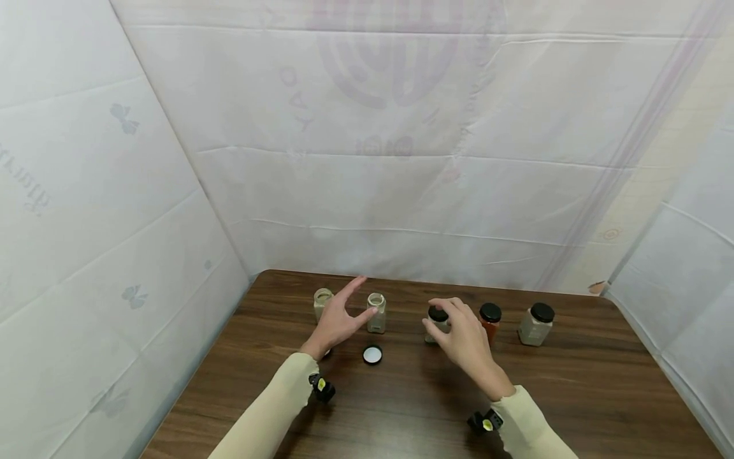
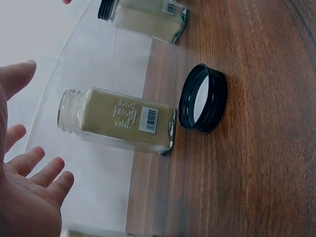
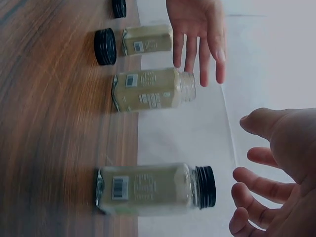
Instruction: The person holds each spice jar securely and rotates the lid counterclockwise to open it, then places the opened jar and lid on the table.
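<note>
My left hand, fingers spread and thumb apart, is held in the air beside an uncapped glass spice jar of pale powder, touching nothing. That jar's black screw lid lies on the table in front of it, white liner up. Partly behind the left hand stands a second uncapped jar. My right hand hovers by a jar with a black lid on. Its fingers are loosely bent, and in the right wrist view a gap shows between them and the lid.
Right of the right hand stand a black-lidded jar of orange-red powder and a black-lidded jar of pale powder. Another black lid lies near the second uncapped jar. The brown wooden table backs onto a white sheet.
</note>
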A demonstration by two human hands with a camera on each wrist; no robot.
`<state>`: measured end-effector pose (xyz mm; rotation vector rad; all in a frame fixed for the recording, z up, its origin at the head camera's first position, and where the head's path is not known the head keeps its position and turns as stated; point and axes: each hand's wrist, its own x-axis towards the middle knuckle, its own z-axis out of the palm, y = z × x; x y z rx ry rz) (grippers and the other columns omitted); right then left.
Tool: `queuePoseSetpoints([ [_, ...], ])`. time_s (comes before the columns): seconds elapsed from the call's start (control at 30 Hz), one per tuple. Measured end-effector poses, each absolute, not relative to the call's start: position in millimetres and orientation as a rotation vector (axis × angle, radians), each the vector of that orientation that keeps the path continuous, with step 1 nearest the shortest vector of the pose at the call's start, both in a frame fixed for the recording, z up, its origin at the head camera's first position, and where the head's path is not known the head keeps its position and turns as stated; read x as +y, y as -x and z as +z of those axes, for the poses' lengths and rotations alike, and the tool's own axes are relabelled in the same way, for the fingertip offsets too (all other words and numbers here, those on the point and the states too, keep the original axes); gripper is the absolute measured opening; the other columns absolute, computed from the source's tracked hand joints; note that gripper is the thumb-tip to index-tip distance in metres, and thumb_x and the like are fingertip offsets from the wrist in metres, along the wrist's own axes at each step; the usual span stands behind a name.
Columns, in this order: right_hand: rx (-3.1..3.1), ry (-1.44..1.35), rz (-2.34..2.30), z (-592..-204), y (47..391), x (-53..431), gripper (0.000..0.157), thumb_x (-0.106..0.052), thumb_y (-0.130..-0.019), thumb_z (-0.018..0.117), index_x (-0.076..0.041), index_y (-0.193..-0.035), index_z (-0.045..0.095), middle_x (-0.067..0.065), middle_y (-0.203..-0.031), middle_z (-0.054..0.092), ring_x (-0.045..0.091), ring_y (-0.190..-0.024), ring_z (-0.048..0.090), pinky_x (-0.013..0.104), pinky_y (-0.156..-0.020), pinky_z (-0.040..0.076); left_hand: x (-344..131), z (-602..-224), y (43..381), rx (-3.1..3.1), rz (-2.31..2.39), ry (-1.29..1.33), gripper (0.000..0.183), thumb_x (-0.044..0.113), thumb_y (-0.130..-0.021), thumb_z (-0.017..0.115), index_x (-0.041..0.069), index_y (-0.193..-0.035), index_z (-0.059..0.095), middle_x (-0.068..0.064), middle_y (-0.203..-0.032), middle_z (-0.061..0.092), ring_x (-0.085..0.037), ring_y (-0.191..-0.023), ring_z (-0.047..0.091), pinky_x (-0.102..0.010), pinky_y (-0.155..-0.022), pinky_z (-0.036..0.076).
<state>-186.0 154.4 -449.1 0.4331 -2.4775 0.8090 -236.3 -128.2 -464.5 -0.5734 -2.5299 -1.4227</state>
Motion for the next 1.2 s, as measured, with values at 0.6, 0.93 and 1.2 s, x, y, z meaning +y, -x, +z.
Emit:
queuePoseSetpoints([
  [0.6,-2.441,-0.377,0.813,-450.5,187.1,180.4,0.037,-0.023,-0.088,0.084,-0.015,-0.122,0.072,0.008,-0.112,0.068,0.026,-0.081,0.068,0.037,-0.059,0.055,-119.5,-460.2,236.6,-2.529,-1.393,0.64,0.072,0.032,-0.094,0.077,0.021,-0.157,0.043,-0.003,-0.16,0.043,-0.025,-0.147,0.04,-0.055,-0.114,0.039],
  [0.93,-2.45,-0.365,0.809,-452.8,187.8,184.9,0.039,-0.023,-0.089,0.084,-0.014,-0.124,0.071,0.01,-0.111,0.067,0.028,-0.081,0.067,0.037,-0.058,0.053,-115.1,-456.8,235.0,-2.516,-1.393,0.649,0.072,0.035,-0.093,0.078,0.025,-0.156,0.044,0.0,-0.158,0.046,-0.023,-0.145,0.043,-0.053,-0.113,0.041],
  [1.2,-2.463,-0.347,0.829,-451.7,188.8,188.5,0.041,-0.022,-0.089,0.083,-0.011,-0.126,0.07,0.012,-0.11,0.066,0.027,-0.082,0.068,0.039,-0.058,0.054,-106.5,-452.5,232.4,-2.486,-1.397,0.719,0.075,0.028,-0.092,0.081,0.021,-0.157,0.044,-0.006,-0.158,0.046,-0.03,-0.143,0.046,-0.056,-0.111,0.042],
])
